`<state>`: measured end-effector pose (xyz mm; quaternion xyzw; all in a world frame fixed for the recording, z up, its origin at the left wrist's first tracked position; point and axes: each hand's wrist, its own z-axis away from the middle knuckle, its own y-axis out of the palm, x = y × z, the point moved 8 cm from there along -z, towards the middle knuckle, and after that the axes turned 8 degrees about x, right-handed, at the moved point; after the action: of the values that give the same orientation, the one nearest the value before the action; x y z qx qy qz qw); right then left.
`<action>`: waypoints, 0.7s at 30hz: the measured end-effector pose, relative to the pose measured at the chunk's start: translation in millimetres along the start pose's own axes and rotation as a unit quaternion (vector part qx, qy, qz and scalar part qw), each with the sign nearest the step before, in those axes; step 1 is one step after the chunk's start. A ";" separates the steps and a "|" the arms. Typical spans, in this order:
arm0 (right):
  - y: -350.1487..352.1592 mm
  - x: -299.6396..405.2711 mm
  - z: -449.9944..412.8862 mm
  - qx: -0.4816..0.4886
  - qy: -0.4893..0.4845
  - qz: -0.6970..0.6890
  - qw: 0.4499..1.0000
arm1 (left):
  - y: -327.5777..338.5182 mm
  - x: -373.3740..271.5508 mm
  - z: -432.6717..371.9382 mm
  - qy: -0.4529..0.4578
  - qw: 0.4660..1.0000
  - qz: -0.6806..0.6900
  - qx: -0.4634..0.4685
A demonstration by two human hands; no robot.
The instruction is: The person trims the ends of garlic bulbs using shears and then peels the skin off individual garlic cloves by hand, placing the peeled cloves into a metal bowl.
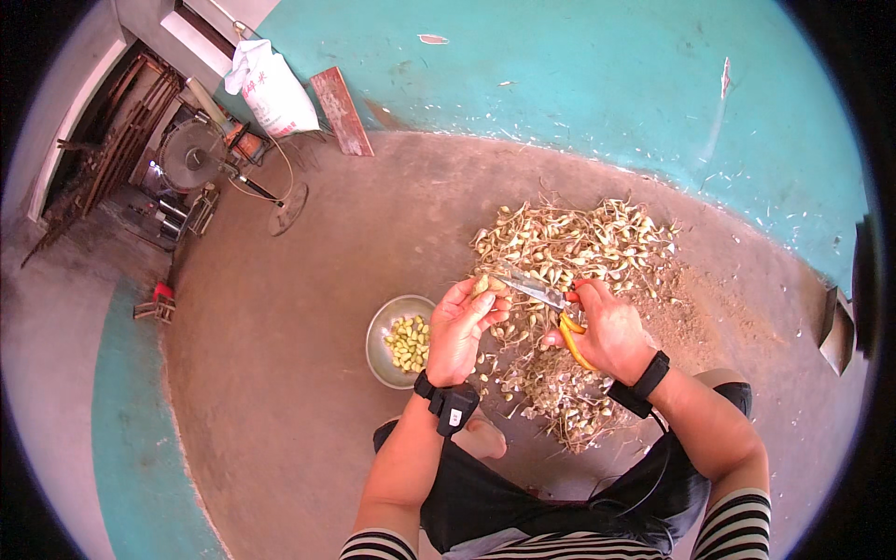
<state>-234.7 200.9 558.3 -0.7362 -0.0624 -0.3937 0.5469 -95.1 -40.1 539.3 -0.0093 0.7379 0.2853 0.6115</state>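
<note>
Between the thumb and fingers of my left hand [462,329] is a small pale bulb [481,285] with dry skin. My right hand [610,329] grips scissors with orange-yellow handles [574,343]. Their blades [532,287] point left, the tips close to the bulb; whether they touch it I cannot tell. Beyond both hands spreads a heap of dried bulbs with stringy stems [581,241]. Nearer my legs lies a pile of dry trimmings and skins [570,392]. Partly behind my left hand, a metal bowl [378,353] holds many cleaned yellow-green bulbs [406,341].
Beyond the heap runs a teal-painted wall [560,70]. Far left, an electric fan [192,154] stands near a white woven sack [269,87] and a leaning wooden board [343,112]. A small stool [155,306] sits by the left wall. Loose soil [714,308] covers the concrete floor at right.
</note>
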 end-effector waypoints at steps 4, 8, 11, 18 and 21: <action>-0.7 1.3 4.0 0.001 -0.005 0.017 1.000 | 1.7 5.6 1.8 0.000 1.000 0.000 0.006; 2.5 10.1 5.6 0.014 -0.029 0.031 0.999 | -12.7 11.1 0.3 0.008 1.000 0.009 -0.002; 16.2 -5.9 4.4 0.046 -0.015 -0.002 0.999 | -10.9 15.0 -2.2 0.010 1.000 0.017 0.001; 15.8 7.9 11.4 0.048 -0.039 0.001 0.998 | 0.2 15.2 0.7 0.008 1.000 0.016 0.021; 17.5 11.9 18.3 0.025 -0.050 -0.015 0.998 | 3.9 27.9 3.3 -0.040 0.999 0.026 0.016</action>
<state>-208.1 205.6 551.1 -0.7398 -0.1103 -0.3631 0.5556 -100.6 -26.1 515.3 0.0309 0.7175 0.2891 0.6329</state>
